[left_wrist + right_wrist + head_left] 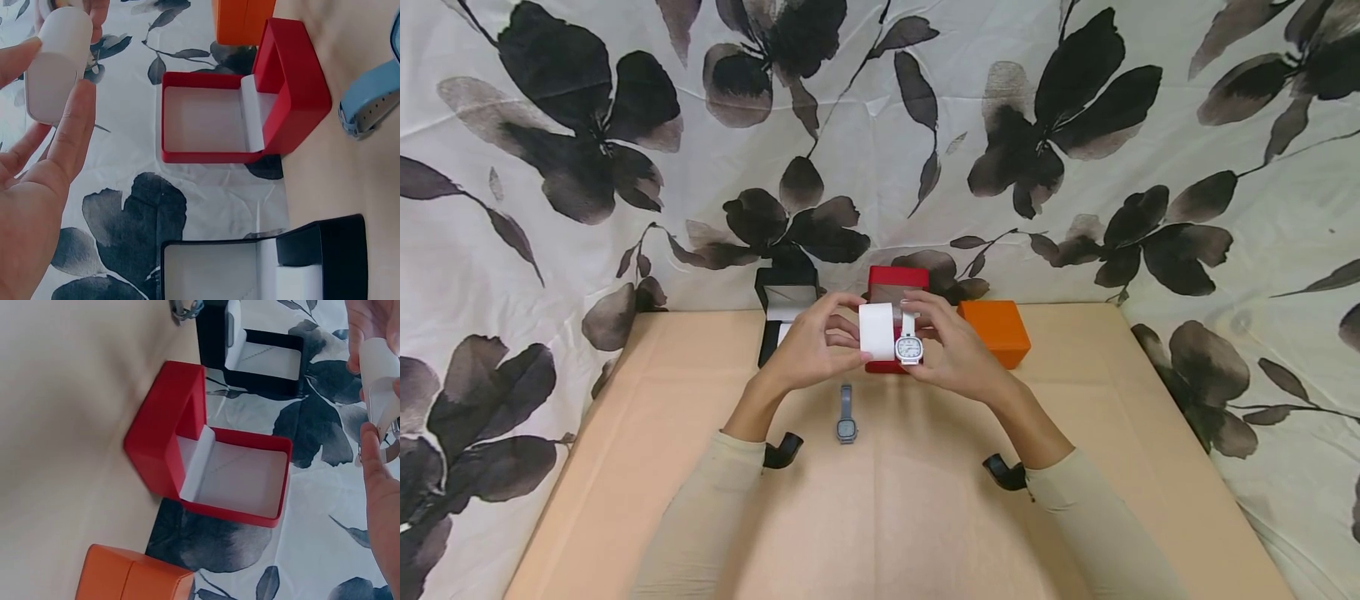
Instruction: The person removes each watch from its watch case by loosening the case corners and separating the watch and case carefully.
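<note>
Over the table point(880, 533): white cushion point(876, 332) and white watch point(909, 348), both gripped.
Left hand point(820, 343) pinches cushion; right hand point(961, 354) holds watch just beside it. Blue watch point(846, 430) lies below; beyond, open red box point(898, 275) between black box point(785, 277) and orange box point(996, 333).

Middle box point(898, 275) on a table point(925, 517), one watch point(909, 347) held before it.
Left of it, a second box point(786, 276); right, a third box point(995, 333); front-left, another watch point(846, 428).
</note>
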`<state>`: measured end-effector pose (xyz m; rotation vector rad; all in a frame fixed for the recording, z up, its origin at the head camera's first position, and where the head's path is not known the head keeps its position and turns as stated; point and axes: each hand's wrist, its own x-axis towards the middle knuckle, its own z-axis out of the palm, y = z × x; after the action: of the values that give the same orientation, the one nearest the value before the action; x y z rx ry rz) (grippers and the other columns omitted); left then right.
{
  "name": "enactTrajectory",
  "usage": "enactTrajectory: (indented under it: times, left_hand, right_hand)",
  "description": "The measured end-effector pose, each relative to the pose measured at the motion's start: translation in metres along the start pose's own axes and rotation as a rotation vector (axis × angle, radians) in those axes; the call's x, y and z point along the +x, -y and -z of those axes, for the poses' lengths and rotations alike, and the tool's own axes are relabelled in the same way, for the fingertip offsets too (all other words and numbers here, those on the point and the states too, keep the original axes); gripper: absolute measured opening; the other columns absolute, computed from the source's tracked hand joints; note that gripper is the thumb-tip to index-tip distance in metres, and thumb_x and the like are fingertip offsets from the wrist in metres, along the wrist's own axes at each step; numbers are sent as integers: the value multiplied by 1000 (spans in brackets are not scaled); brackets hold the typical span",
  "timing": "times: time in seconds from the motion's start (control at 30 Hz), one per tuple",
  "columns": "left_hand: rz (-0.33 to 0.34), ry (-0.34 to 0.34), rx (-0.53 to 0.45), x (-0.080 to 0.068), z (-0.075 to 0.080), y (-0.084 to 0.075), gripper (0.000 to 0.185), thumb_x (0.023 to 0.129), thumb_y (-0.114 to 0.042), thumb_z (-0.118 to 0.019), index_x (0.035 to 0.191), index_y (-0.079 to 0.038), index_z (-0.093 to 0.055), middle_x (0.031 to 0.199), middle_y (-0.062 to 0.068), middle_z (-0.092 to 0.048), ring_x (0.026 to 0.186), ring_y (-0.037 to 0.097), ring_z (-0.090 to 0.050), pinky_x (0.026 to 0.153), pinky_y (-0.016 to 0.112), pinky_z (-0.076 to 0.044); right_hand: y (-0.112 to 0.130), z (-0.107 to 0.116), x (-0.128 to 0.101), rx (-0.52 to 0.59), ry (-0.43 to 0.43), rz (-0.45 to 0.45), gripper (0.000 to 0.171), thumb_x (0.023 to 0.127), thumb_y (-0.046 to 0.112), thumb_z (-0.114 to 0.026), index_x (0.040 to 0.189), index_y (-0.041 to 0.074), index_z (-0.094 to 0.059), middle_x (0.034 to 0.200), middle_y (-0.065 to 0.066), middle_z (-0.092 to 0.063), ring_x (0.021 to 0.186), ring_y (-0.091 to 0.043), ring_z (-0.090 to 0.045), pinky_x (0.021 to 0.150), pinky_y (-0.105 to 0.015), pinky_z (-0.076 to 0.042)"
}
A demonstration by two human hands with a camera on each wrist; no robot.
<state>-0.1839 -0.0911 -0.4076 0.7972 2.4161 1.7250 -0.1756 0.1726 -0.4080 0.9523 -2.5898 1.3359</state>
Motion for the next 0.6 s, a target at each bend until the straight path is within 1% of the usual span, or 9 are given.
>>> enactTrajectory:
  times: [0.1,0.23,0.33,0.5,0.6]
  left_hand:
    - [-9,-9,-3,-1,3,1,72,78,-2,-87,139,-6,-50,130,11,-57,101,25,-71,89,31,-62]
    - [-23,-24,7,-3,8,2,71,77,0,-88,137,-5,-50,132,12,-56,101,26,-70,88,34,-63]
    - [-26,-30,32,-5,11,4,71,77,-1,-88,137,-5,-51,132,11,-56,100,25,-71,88,36,-63]
    - [-22,-34,77,-7,13,6,72,78,-2,-87,139,-4,-50,132,11,-57,100,24,-71,87,35,-63]
    - [-13,-35,87,-9,13,7,72,78,-1,-87,140,-4,-50,132,11,-56,100,25,-71,87,37,-63]
  right_hand:
    - [-1,-2,-1,-8,0,-13,79,76,-1,-86,144,2,-46,158,-13,-38,128,-31,-56,106,-46,-54]
    - [-5,-7,-4,2,16,-54,82,76,1,-86,146,4,-43,157,-13,-37,133,-32,-51,106,-51,-54]
    - [-10,-12,-6,5,31,-75,86,75,2,-86,148,4,-41,156,-13,-37,133,-32,-50,105,-53,-54]
    - [-21,-21,-12,-48,61,-117,88,75,6,-87,150,3,-40,156,-12,-37,131,-30,-52,105,-47,-54]
    - [-26,-27,-17,-47,88,-136,89,75,7,-88,150,3,-40,158,-12,-34,133,-30,-50,105,-46,-54]
